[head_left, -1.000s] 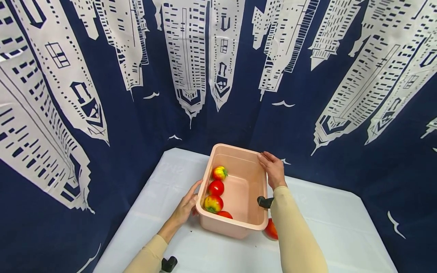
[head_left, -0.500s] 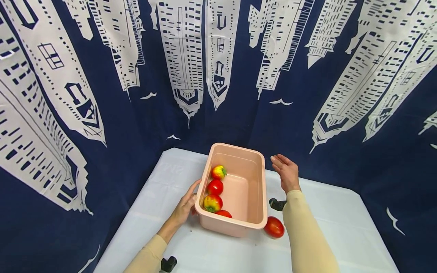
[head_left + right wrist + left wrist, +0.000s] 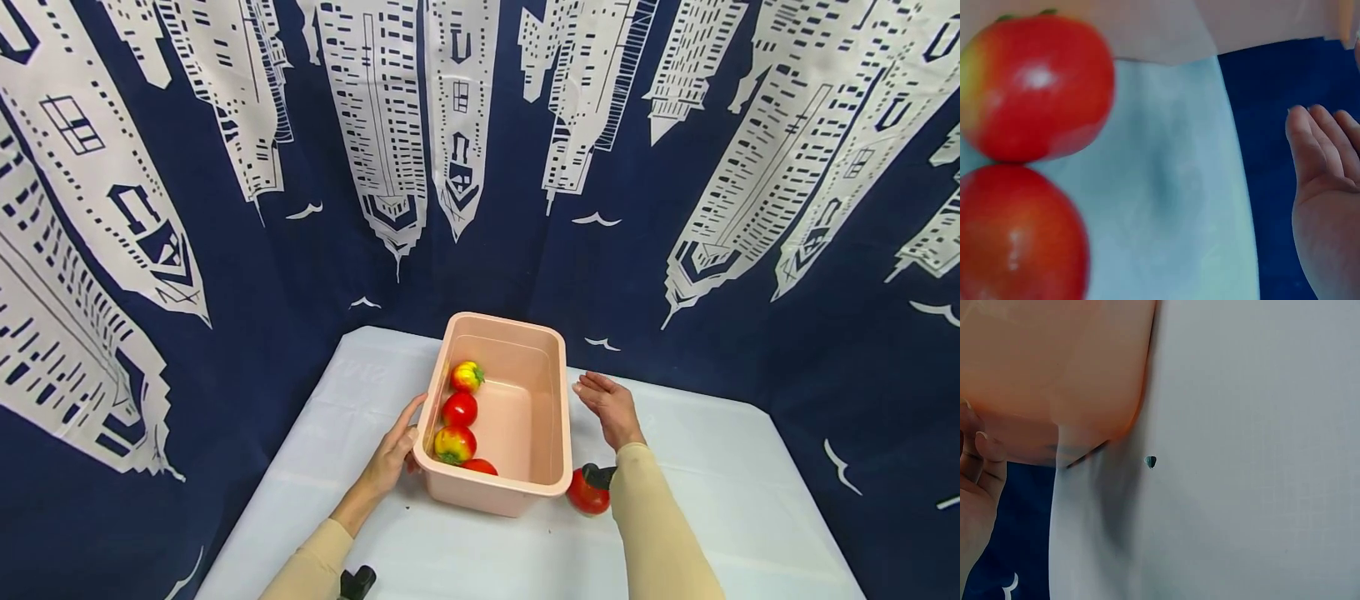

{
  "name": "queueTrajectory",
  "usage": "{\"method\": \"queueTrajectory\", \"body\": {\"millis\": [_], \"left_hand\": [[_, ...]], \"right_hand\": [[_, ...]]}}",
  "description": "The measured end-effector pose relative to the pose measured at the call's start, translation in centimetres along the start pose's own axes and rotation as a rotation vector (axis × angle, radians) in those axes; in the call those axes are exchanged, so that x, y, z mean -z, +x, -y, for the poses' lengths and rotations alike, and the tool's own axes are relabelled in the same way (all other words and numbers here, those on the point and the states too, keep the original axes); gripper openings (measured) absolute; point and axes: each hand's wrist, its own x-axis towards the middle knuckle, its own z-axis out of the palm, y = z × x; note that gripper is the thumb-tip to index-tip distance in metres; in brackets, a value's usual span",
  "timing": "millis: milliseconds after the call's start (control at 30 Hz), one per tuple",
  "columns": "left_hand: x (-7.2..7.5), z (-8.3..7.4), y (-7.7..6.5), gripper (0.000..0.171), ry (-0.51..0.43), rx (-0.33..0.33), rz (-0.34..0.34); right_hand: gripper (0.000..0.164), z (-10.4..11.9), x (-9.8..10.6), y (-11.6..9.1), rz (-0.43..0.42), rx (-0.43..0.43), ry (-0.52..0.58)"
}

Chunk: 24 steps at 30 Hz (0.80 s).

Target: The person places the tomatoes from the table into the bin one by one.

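Observation:
A pink plastic bin [image 3: 491,492] stands on the white-covered table. Along its left side sit a red-yellow fruit with green leaves [image 3: 467,377], a round red one [image 3: 460,409], another red-yellow fruit [image 3: 454,444] and a partly hidden red one [image 3: 480,467]. My left hand [image 3: 388,457] holds the bin's left wall; its fingertips show against the bin in the left wrist view. Off the right wall, my right hand [image 3: 611,410] hovers apart from it with straight fingers. Two red fruits, an upper one [image 3: 1038,87] and a lower one [image 3: 1019,237], lie outside the bin.
A red fruit [image 3: 587,493] lies by the bin's near right corner, partly covered by the black wrist mount [image 3: 600,477]. A dark speck [image 3: 1151,462] marks the white cloth [image 3: 1260,456]. Behind the table hangs a navy curtain [image 3: 517,267] with white buildings.
My right hand has let go of the bin's right rim, moved out to the right, then drawn back nearer to me. My left hand keeps its place on the bin. The head view has shifted slightly.

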Motion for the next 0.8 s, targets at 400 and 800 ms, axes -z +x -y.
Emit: {"method": "queueTrajectory", "body": {"millis": [400, 800], "left_hand": [[-0.1, -3.7, -0.5, 0.055, 0.017, 0.035, 0.008], [-0.1, -3.3, -0.4, 0.054, 0.024, 0.023, 0.008]], "right_hand": [[0.061, -4.7, 0.9, -0.4, 0.260, -0.104, -0.175], [0.050, -6.8, 1.6, -1.8, 0.489, -0.173, -0.206]]}}
